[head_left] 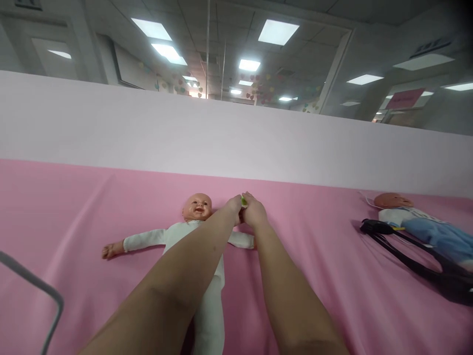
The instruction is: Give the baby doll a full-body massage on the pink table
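A pink sheet [318, 276] covers the whole work surface, lying mostly smooth with a few soft folds. On it a doll [199, 231] in a white suit lies on its back, arms spread wide, head toward the far edge. Behind the doll a pale pink wall [148, 128] runs across the far edge of the sheet, and above that wall the room shows a grey panelled ceiling with bright square lights [278, 31] and small heart shapes hanging in the distance.

Both of the person's arms reach out over the doll. The left hand [234, 206] and right hand [253, 211] meet just beyond the doll's outstretched arm, beside its head, with fingers pinched together on a small green thing [244, 200]; what it is cannot be told.

Well to the right of the doll lies a second doll [414, 217] in blue, with a black strap [417, 256] beside it. Near the left of the doll, at the bottom edge, a grey metal bar [37, 291] juts in
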Demonstrator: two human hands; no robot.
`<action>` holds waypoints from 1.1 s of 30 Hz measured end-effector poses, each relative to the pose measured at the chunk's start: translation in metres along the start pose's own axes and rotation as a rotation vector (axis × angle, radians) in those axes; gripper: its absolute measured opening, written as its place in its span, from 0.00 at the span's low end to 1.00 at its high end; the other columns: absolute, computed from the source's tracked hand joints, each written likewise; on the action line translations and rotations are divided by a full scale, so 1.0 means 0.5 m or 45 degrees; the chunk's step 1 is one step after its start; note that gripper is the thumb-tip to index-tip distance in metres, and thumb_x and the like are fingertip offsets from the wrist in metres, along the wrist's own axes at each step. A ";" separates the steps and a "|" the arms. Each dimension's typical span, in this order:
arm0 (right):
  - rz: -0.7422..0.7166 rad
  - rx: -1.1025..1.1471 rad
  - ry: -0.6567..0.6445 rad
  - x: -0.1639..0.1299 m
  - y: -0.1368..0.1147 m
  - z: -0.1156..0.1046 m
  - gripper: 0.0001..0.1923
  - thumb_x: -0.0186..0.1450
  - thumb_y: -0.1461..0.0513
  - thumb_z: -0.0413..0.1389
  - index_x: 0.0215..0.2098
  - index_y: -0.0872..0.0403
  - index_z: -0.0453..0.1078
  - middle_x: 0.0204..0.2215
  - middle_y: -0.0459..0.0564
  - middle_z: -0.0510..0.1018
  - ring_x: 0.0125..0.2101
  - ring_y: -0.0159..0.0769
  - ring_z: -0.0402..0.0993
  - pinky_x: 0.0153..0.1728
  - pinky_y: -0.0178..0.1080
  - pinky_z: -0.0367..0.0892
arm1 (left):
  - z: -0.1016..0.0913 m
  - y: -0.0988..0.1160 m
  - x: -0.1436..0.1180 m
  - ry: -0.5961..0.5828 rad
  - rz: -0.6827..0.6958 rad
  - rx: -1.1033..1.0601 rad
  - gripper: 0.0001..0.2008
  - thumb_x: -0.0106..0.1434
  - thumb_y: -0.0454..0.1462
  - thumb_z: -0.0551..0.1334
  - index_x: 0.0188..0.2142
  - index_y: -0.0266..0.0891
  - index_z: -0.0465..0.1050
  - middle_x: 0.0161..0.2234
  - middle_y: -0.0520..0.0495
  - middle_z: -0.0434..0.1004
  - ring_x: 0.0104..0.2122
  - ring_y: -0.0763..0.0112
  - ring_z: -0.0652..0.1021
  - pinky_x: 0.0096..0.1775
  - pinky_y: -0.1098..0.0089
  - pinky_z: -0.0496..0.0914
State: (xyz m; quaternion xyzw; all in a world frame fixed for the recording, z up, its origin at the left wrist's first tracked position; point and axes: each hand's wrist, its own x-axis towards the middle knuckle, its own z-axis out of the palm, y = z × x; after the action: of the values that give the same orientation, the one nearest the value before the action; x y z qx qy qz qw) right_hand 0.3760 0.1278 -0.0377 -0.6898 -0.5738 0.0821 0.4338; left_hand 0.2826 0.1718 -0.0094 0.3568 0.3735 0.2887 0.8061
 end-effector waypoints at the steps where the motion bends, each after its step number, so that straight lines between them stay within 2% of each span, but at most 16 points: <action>1: 0.006 -0.016 -0.014 0.000 -0.004 0.003 0.35 0.62 0.70 0.52 0.67 0.53 0.66 0.71 0.51 0.62 0.70 0.41 0.59 0.70 0.45 0.53 | 0.005 -0.002 0.005 0.019 -0.015 0.004 0.18 0.72 0.50 0.54 0.46 0.40 0.74 0.42 0.34 0.81 0.43 0.53 0.81 0.42 0.59 0.76; 6: 0.025 -0.036 -0.058 0.002 -0.007 0.007 0.34 0.61 0.69 0.54 0.66 0.51 0.69 0.70 0.51 0.64 0.68 0.44 0.63 0.68 0.46 0.58 | 0.004 0.009 -0.011 0.093 -0.033 -0.004 0.23 0.73 0.51 0.52 0.46 0.35 0.76 0.48 0.32 0.80 0.48 0.54 0.80 0.47 0.63 0.75; 10: 0.057 0.004 -0.051 0.006 0.004 0.003 0.32 0.61 0.65 0.54 0.65 0.52 0.69 0.70 0.51 0.65 0.68 0.44 0.63 0.69 0.46 0.57 | -0.030 0.038 -0.064 0.090 0.042 -0.037 0.26 0.73 0.51 0.54 0.49 0.30 0.76 0.50 0.28 0.80 0.49 0.52 0.80 0.48 0.63 0.76; 15: 0.051 0.090 -0.048 -0.006 0.007 -0.003 0.30 0.64 0.57 0.55 0.64 0.52 0.70 0.69 0.52 0.67 0.68 0.45 0.64 0.69 0.47 0.58 | -0.104 0.071 -0.185 0.039 0.148 -0.146 0.29 0.71 0.52 0.58 0.53 0.26 0.74 0.53 0.25 0.78 0.52 0.51 0.81 0.52 0.62 0.77; 21: 0.030 0.053 0.049 -0.016 -0.012 -0.009 0.30 0.66 0.52 0.55 0.63 0.53 0.71 0.68 0.55 0.67 0.68 0.51 0.62 0.68 0.55 0.59 | -0.196 0.062 -0.343 -0.065 0.308 -0.336 0.30 0.70 0.52 0.59 0.55 0.25 0.74 0.57 0.25 0.77 0.54 0.49 0.81 0.55 0.60 0.76; 24: -0.171 -0.016 0.093 -0.028 -0.075 -0.004 0.29 0.67 0.52 0.54 0.63 0.54 0.71 0.68 0.55 0.68 0.69 0.49 0.62 0.69 0.55 0.58 | -0.247 0.050 -0.392 -0.021 0.336 -0.371 0.30 0.71 0.52 0.58 0.57 0.26 0.73 0.58 0.26 0.77 0.56 0.50 0.80 0.56 0.60 0.75; 27: -0.488 -0.132 -0.018 -0.074 -0.187 0.014 0.31 0.67 0.53 0.55 0.65 0.56 0.69 0.68 0.57 0.67 0.70 0.48 0.59 0.71 0.56 0.54 | -0.288 0.037 -0.414 -0.023 0.362 -0.377 0.31 0.72 0.52 0.58 0.58 0.25 0.73 0.57 0.27 0.78 0.57 0.52 0.79 0.57 0.61 0.74; 30: -0.765 -0.199 -0.266 -0.152 -0.309 0.038 0.35 0.68 0.52 0.56 0.70 0.53 0.62 0.71 0.55 0.62 0.72 0.48 0.55 0.72 0.58 0.49 | -0.300 0.025 -0.418 -0.099 0.404 -0.428 0.32 0.71 0.54 0.58 0.59 0.25 0.72 0.55 0.26 0.79 0.56 0.50 0.79 0.57 0.60 0.73; 33: -0.903 -0.275 -0.555 -0.217 -0.390 0.059 0.47 0.65 0.48 0.60 0.75 0.54 0.49 0.74 0.54 0.51 0.74 0.50 0.46 0.73 0.56 0.46 | -0.293 0.020 -0.417 -0.252 0.442 -0.602 0.33 0.71 0.55 0.58 0.61 0.28 0.70 0.53 0.28 0.81 0.55 0.48 0.81 0.58 0.56 0.73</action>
State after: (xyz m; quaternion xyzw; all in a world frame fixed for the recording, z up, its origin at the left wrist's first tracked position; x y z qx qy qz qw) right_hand 0.1820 0.0422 0.0374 -0.4577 -0.8590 0.0113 0.2290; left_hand 0.0465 0.0775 0.0126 0.2441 0.1493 0.4649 0.8379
